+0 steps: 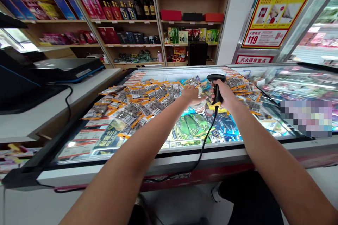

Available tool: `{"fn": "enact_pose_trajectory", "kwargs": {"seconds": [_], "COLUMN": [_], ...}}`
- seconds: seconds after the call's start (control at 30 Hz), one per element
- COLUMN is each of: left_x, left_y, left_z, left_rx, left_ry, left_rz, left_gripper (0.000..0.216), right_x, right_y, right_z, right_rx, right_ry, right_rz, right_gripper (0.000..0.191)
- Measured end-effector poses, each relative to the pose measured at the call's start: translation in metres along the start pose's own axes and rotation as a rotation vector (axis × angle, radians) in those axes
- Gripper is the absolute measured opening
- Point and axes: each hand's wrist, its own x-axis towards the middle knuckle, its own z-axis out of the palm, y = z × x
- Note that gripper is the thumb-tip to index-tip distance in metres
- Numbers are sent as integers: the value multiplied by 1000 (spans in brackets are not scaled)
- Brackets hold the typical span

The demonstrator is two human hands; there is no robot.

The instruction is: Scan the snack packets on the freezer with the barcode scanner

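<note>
My right hand (224, 90) is wrapped round the grip of a black barcode scanner (217, 95), held upright with its head on top. A black cord (203, 144) runs from the scanner's base down over the freezer's front edge. Close by on the left, my left hand (190, 95) reaches over the freezer's glass top, thumb apart and fingers stretched forward. Many small clear packets with orange edges and white labels (150, 105) are spread across the glass around and left of that hand. Whether its fingertips touch a packet, I cannot tell.
Under the glass of the chest freezer (169, 160) lie green and blue food packages (191, 124). A counter (52, 95) with a flat black device (71, 68) stands at the left. Shelves with bottles and boxes (129, 10) line the back, and a poster (280, 10) hangs at the right.
</note>
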Motion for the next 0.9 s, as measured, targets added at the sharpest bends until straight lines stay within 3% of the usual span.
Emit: {"fn": "enact_pose_trajectory", "kwargs": {"seconds": [0.17,0.3,0.4,0.6,0.9], "left_x": [-54,-104,-126,-128,-125], "left_y": [19,36,44,48,52], "left_z": [-12,-11,-7,-1,3], "left_rx": [-13,-1,34,-9,-64], "left_ry": [3,132,200,154,146], "left_rz": [133,129,121,146,105], "left_gripper": [107,110,107,106,112], "right_x": [-8,-12,-14,-15,-33], "right_y": [-9,-12,-12,-10,-6], "right_z": [-9,-11,-15,-18,6], "right_rx": [-46,-87,-107,-146,-309], "right_ry": [-85,-180,-289,-352,-317], "right_rz": [41,127,203,226,172], "right_gripper": [24,24,25,28,30]}}
